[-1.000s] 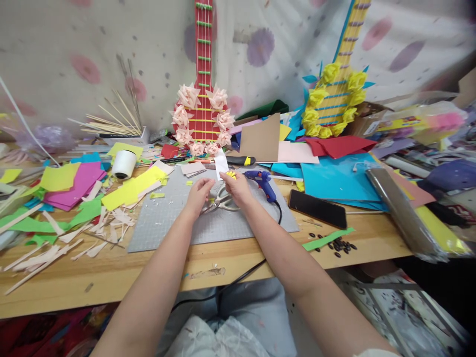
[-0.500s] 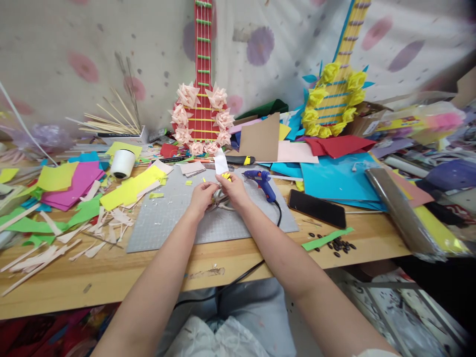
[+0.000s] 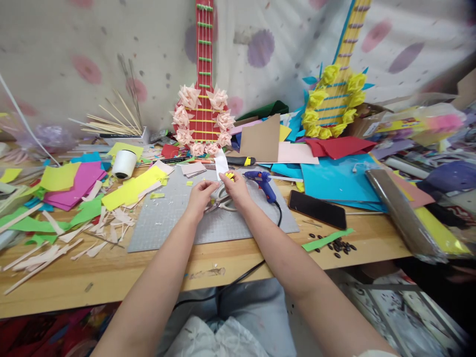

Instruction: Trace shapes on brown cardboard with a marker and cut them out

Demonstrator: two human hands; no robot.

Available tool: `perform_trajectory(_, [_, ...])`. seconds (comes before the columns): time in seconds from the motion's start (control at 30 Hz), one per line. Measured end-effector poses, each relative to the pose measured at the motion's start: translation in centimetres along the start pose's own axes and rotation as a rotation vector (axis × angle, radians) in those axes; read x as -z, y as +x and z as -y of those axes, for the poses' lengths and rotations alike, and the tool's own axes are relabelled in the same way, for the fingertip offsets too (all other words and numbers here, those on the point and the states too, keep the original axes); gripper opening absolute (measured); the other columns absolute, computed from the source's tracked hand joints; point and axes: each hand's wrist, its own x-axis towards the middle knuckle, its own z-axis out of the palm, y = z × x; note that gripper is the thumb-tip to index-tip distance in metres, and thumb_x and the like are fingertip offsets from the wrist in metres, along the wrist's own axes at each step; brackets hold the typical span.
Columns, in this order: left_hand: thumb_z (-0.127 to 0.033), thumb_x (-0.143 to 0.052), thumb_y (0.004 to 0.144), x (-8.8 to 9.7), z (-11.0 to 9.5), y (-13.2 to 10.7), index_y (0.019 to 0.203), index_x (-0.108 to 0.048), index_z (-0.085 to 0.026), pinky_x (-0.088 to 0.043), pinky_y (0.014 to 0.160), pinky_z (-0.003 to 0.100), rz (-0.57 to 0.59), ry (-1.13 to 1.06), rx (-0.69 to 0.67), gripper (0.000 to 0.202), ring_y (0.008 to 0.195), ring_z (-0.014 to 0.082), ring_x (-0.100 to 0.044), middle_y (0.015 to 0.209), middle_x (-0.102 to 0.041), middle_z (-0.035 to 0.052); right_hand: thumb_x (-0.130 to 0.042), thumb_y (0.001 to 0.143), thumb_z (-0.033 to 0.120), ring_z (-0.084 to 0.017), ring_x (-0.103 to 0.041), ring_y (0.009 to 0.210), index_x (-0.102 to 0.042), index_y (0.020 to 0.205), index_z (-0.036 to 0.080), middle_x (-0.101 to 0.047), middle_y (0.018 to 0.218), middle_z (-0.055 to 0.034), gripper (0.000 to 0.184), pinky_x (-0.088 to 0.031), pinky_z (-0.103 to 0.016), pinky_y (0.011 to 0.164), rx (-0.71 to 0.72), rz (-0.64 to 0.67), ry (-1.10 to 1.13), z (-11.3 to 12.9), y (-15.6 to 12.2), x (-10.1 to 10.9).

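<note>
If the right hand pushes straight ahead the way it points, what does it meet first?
Likely the pink paper flowers on the red paper guitar, past the white slip the right hand holds; depth is unclear.

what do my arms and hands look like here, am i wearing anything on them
Both forearms are bare: no sleeves, gloves, watch or bracelet show. The left hand and right hand are uncovered too; any ring is too small to tell. A sliver of white cloth, perhaps a sleeve edge, shows high on the right arm.
</note>
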Motion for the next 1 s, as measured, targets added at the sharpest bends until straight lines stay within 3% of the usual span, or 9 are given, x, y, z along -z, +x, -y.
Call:
perform_trajectory(0.17, [-0.034,-0.072,0.050,-0.7,0.1,0.0,0.065,-0.061,-0.014,-0.025,0.043,0.019,-0.004,0.008,0.023,0.027,0.046,0.0044,-0.038,0.056,-0.053,-0.0031,-0.062,0.063,0.043,-0.005,-0.034,0.044,-0.046,0.070,0.020,-0.038,0.051,0.0083,0.028,-0.026,-0.019,0.042,0.053,0.013,-0.121,-0.6,0.0,-0.2])
perform_trajectory(0.37, [-0.031,-0.068,0.054,-0.5,0.3,0.5,0.063,-0.058,-0.015,-0.020,0.038,0.019,-0.021,-0.024,0.087,0.021,0.037,0.0031,-0.028,0.043,-0.040,-0.0076,-0.062,0.063,0.042,-0.006,-0.035,0.046,-0.047,0.069,0.020,-0.038,0.052,0.0077,0.027,-0.026,-0.018,0.042,0.055,-0.026,-0.153,-0.8,0.2,-0.2])
perform_trajectory(0.83, [-0.028,-0.065,0.053,0.4,0.5,1.0,0.062,-0.051,-0.016,-0.020,0.039,0.017,-0.088,-0.069,0.081,0.021,0.039,0.0024,-0.025,0.045,-0.033,-0.0093,-0.064,0.060,0.041,-0.003,-0.023,0.036,-0.039,0.069,0.021,-0.031,0.044,0.0114,0.033,-0.016,-0.020,0.039,0.014,-0.054,0.103,-0.3,0.1,-0.2])
perform_trajectory(1.0, [-0.028,-0.062,0.056,1.1,0.3,1.4,0.063,-0.048,-0.017,-0.021,0.039,0.018,-0.223,-0.095,0.057,0.019,0.039,0.0034,-0.026,0.045,-0.031,-0.0096,-0.065,0.060,0.039,-0.003,-0.023,0.036,-0.039,0.069,0.021,-0.030,0.044,0.0119,0.033,-0.016,-0.019,0.038,-0.007,-0.051,0.139,-0.1,0.2,0.2])
